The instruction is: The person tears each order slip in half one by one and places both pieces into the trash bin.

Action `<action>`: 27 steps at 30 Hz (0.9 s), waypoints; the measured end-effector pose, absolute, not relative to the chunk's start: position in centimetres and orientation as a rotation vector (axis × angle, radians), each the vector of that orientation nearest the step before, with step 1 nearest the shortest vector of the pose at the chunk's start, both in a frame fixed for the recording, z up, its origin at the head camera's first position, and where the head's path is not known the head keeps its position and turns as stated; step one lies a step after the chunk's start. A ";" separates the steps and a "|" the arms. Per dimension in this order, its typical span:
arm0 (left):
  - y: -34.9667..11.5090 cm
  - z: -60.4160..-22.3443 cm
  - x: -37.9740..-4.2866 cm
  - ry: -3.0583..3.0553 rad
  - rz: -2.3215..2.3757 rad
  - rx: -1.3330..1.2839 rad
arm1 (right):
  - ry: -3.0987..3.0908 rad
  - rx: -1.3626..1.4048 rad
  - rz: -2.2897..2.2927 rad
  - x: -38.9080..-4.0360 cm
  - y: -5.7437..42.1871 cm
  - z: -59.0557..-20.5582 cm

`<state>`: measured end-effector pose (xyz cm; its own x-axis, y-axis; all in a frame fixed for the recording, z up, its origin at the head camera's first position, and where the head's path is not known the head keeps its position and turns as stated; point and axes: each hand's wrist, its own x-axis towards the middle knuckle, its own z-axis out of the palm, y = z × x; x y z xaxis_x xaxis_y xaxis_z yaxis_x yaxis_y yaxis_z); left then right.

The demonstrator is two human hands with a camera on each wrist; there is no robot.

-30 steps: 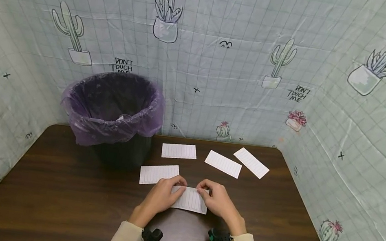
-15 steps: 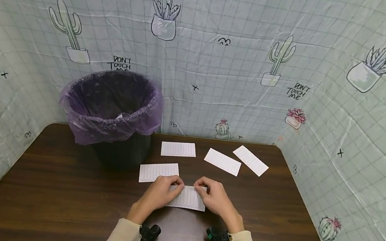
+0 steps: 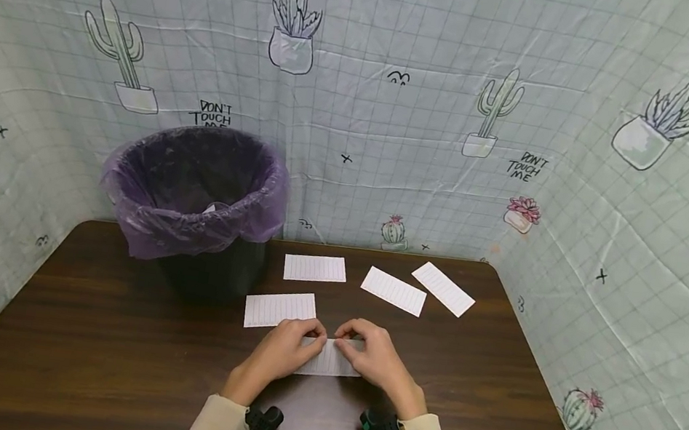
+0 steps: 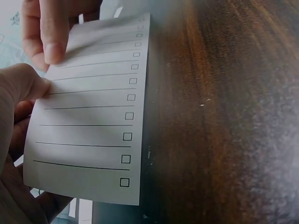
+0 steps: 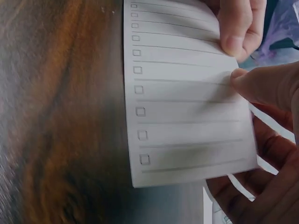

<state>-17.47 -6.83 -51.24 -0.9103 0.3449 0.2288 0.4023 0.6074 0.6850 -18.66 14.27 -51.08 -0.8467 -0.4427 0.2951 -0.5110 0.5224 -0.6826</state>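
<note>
Both hands meet at a white checklist slip (image 3: pixel 323 365) with ruled lines and small tick boxes, close to the person's side of the table. My left hand (image 3: pixel 282 349) pinches its far long edge between thumb and fingers. A short gap away, my right hand (image 3: pixel 376 357) pinches the same edge. In the left wrist view the slip (image 4: pixel 93 116) bows slightly, with thumbs on its printed face and fingers behind. The right wrist view shows the slip (image 5: pixel 187 102) from the other end, its lower long edge at the dark table.
A similar slip (image 3: pixel 280 310) lies just beyond the left hand. Farther back are three more slips, one (image 3: pixel 315 268) nearest the bin and another (image 3: pixel 443 289) at the right. A dark bin (image 3: pixel 211 270) with a purple liner (image 3: pixel 203 232) stands at the table's (image 3: pixel 100 357) back left.
My right hand has slid left along the slip's edge, narrowing the gap between the hands. The left hand keeps its pinch. The other slips and the bin stay put.
</note>
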 end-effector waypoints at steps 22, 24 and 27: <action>-7.6 -51.8 -17.1 -2.719 -1.224 -0.707 | -2.649 0.879 1.338 -18.6 13.4 -52.1; -7.5 -51.8 -17.1 -2.713 -1.223 -0.711 | -2.636 0.884 1.329 -18.7 13.4 -52.1; -7.4 -51.7 -17.3 -2.705 -1.233 -0.712 | -2.617 0.889 1.328 -18.8 13.5 -52.0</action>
<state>-17.28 -7.43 -51.69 -0.8879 0.3775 0.2627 0.4459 0.5665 0.6930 -18.75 13.47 -52.03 -0.8292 -0.4616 0.3152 -0.5269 0.4574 -0.7163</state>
